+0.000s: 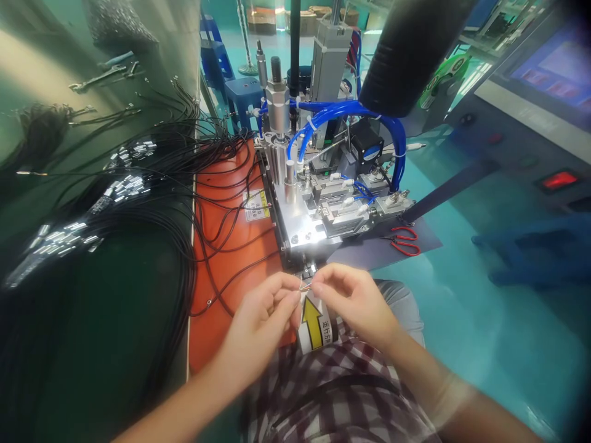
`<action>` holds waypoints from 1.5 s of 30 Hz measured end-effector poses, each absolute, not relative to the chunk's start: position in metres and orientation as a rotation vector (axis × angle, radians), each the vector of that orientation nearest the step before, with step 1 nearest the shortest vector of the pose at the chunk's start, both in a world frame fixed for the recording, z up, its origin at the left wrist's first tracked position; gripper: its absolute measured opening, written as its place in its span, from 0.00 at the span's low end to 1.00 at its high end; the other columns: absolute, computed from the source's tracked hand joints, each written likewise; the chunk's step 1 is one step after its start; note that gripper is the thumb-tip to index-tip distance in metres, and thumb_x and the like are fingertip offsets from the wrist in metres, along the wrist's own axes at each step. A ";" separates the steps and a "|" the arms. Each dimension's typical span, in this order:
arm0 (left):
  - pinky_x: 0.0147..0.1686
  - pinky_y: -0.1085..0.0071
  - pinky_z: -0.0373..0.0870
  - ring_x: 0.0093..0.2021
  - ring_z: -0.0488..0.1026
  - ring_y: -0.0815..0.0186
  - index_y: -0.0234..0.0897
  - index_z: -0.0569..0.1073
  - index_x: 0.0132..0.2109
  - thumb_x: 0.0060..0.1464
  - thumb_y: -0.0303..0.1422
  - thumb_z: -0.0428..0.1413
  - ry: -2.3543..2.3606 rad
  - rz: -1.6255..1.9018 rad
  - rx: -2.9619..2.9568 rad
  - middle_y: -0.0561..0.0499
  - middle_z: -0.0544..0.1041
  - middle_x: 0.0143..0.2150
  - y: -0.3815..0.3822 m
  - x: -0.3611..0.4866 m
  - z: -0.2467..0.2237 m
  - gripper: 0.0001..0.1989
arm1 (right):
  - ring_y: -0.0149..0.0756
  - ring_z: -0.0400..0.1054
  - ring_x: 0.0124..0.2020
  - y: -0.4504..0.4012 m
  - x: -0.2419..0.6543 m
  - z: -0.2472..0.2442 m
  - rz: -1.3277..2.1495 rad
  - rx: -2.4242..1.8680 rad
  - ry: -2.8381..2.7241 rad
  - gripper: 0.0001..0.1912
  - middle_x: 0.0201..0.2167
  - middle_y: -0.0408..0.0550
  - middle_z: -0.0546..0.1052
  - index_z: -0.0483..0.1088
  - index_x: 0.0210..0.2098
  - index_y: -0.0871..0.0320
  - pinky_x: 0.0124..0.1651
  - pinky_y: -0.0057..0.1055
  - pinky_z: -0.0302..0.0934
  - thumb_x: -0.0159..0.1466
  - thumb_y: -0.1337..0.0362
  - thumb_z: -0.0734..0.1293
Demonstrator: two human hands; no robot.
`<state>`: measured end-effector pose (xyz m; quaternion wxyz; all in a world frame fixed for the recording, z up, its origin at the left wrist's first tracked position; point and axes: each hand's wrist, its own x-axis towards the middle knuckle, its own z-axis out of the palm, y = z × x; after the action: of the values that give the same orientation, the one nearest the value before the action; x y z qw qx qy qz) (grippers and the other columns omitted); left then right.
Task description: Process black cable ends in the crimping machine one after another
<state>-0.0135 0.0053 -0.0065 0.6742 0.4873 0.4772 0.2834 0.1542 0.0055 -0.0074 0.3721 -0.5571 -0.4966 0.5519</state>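
Just in front of the metal machine (300, 221), my two hands nearly meet at the fingertips. Between them are thin wire ends (305, 287). My left hand (272, 307) is closed, its thumb and fingers pinching the wires from the left. From the right, my right hand (348, 298) pinches the same wires between thumb and forefinger. Below the fingertips lies a white label with a yellow arrow (313, 323). Black cables (221, 243) run over the orange surface (217, 341) left of my hands.
Bundled black cables with shiny ends (124, 184) cover the green surface at the left, with wrenches (99, 78) behind them. Red-handled pliers (405, 241) lie right of the machine. A black cylinder (406, 61) hangs above, and a control panel (530, 135) stands at the right.
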 end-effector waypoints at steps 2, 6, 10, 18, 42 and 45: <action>0.23 0.79 0.58 0.21 0.59 0.75 0.38 0.68 0.41 0.62 0.35 0.50 1.061 0.643 1.108 0.59 0.66 0.23 0.005 -0.014 -0.006 0.06 | 0.25 0.59 0.23 0.007 0.156 -0.005 1.568 -1.398 -1.171 0.06 0.23 0.40 0.70 0.70 0.28 0.61 0.27 0.23 0.55 0.59 0.64 0.68; 0.25 0.77 0.59 0.24 0.62 0.73 0.39 0.67 0.46 0.62 0.36 0.50 1.021 0.629 1.124 0.58 0.66 0.24 0.004 -0.016 -0.007 0.08 | 0.20 0.49 0.16 0.011 0.163 -0.003 1.772 -1.296 -1.087 0.09 0.18 0.36 0.66 0.69 0.27 0.62 0.19 0.22 0.43 0.59 0.62 0.68; 0.26 0.75 0.60 0.25 0.63 0.71 0.40 0.66 0.47 0.62 0.38 0.49 0.970 0.631 1.143 0.58 0.66 0.24 0.002 -0.017 -0.010 0.09 | 0.18 0.50 0.15 0.013 0.169 -0.006 1.825 -1.195 -1.074 0.09 0.19 0.38 0.68 0.71 0.27 0.63 0.18 0.21 0.41 0.59 0.63 0.69; 0.26 0.76 0.60 0.25 0.63 0.71 0.40 0.66 0.47 0.61 0.41 0.52 0.907 0.608 1.021 0.57 0.65 0.24 0.004 -0.018 -0.001 0.12 | 0.13 0.46 0.11 0.013 0.170 -0.007 2.239 -0.917 -0.719 0.09 0.21 0.40 0.71 0.71 0.25 0.66 0.16 0.20 0.34 0.58 0.65 0.70; 0.26 0.72 0.55 0.21 0.54 0.73 0.38 0.66 0.55 0.62 0.38 0.51 0.646 0.596 0.963 0.58 0.64 0.22 0.008 -0.027 -0.009 0.16 | 0.17 0.49 0.16 0.009 0.165 -0.007 2.265 -0.818 -0.624 0.11 0.20 0.41 0.68 0.72 0.28 0.67 0.18 0.20 0.38 0.55 0.63 0.73; 0.25 0.72 0.53 0.22 0.55 0.73 0.37 0.66 0.55 0.62 0.37 0.51 0.658 0.586 0.984 0.58 0.64 0.22 0.009 -0.027 -0.009 0.16 | 0.17 0.47 0.16 0.008 0.164 -0.007 2.253 -0.821 -0.647 0.12 0.20 0.39 0.66 0.71 0.28 0.67 0.19 0.21 0.37 0.55 0.62 0.73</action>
<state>-0.0266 0.0087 -0.0088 0.7898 0.4569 0.3056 0.2723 0.1642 0.0084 -0.0065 0.3229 -0.3128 -0.2464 0.8586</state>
